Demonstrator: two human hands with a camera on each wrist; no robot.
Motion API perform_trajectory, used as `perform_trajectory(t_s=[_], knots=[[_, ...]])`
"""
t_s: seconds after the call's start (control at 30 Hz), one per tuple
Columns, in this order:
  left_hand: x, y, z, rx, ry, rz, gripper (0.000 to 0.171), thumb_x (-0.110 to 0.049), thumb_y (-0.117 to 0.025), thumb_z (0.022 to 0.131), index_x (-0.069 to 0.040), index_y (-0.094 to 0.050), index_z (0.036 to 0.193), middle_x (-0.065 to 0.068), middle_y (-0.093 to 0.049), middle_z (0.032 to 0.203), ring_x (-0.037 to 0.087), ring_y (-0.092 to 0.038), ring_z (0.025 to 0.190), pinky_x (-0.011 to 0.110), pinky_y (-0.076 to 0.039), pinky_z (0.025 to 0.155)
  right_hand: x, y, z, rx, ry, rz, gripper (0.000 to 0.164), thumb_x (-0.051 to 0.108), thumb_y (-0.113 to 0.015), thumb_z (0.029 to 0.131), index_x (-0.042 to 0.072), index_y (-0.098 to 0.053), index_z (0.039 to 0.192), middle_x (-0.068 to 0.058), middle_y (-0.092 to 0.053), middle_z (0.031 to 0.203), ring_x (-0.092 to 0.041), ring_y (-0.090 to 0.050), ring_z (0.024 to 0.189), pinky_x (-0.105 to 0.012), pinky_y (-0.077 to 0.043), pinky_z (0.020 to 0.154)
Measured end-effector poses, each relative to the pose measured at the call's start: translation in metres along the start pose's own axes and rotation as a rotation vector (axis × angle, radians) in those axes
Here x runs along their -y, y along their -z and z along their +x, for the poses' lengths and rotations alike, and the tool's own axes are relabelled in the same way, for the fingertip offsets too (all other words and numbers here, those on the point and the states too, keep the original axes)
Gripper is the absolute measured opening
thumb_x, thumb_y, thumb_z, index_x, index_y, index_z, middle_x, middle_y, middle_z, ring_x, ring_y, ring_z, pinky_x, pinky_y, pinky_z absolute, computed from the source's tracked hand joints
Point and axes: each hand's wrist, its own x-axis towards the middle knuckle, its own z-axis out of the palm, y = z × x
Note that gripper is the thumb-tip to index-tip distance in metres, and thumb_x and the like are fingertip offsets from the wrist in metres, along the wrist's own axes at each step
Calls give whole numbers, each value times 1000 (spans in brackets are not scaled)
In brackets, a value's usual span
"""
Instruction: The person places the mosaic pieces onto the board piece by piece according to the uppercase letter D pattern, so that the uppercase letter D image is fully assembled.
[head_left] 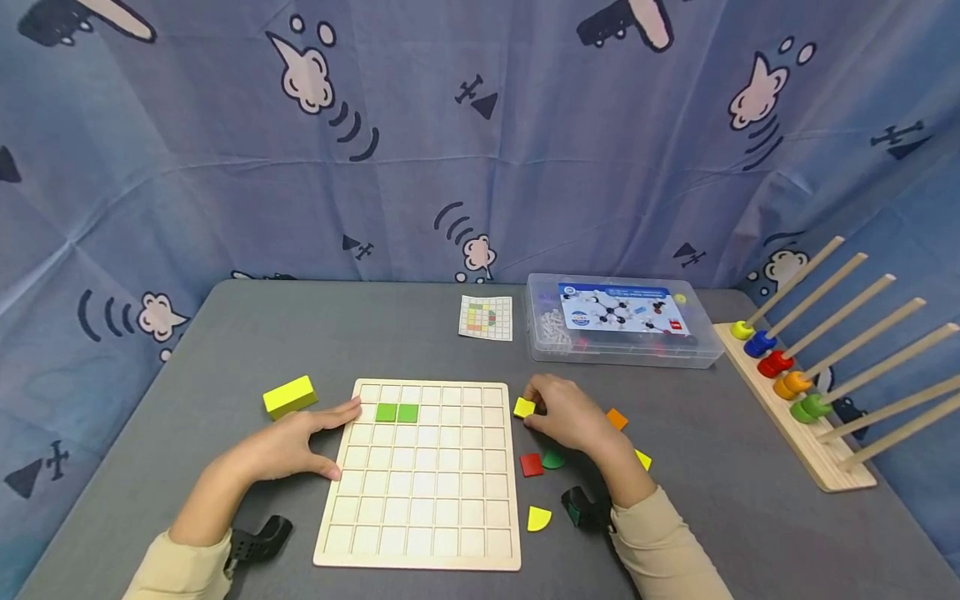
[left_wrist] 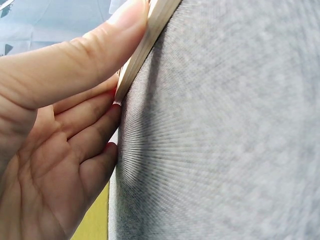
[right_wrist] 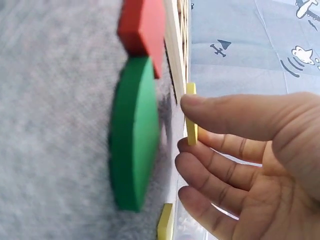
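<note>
Your right hand (head_left: 566,417) pinches the yellow tile (head_left: 524,407) just right of the far half of the board (head_left: 420,505). It's probably light, stiff and smooth; grip opposite edges. Roughly square, it shows no clear long axis, turned slightly askew. Your left hand (head_left: 294,442), thumb and fingers apart, touches the board's left edge.

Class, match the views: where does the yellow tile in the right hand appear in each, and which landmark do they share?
Head: the yellow tile is right of and below centre, held by the right hand.
Left wrist: not in it.
Right wrist: just right of centre.
Shared landmark: the wooden board, whose edge shows in both wrist views.
</note>
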Motion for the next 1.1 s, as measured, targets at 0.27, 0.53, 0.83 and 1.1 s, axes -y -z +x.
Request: perform_trajectory(t_s=[0.27,0.53,0.83,1.1], knots=[[1,-1,-2,-6,-8,-1,93,-44,-76,70,-10,-36,147,6,-29,155,33,-28,140,50,-35,104,11,-1,0,-47,54,24,23,13,-74,82,7,-65,102,-3,-60,94,-16,-54,84,-33,-50,76],[1,0,-1,-11,-20,18,92,-42,-77,70,-9,-37,146,7,-30,154,34,-30,139,45,-39,101,26,-5,-1,-54,109,65,26,14,-74,82,8,-64,105,-3,-60,98,-18,-56,89,-34,-50,79],[-1,0,1,0,0,11,92,-43,-77,70,-10,-37,147,4,-29,155,32,-29,140,50,-35,104,44,-11,4,-30,220,91,23,13,-73,83,9,-65,104,-1,-62,100,-17,-58,91,-31,-50,78],[-1,0,0,-15,2,13,92,-41,-78,69,-10,-38,146,5,-30,154,31,-30,140,50,-35,104,66,-13,24,26,286,33,24,15,-73,83,9,-65,104,-1,-61,98,-15,-58,91,-32,-50,79]])
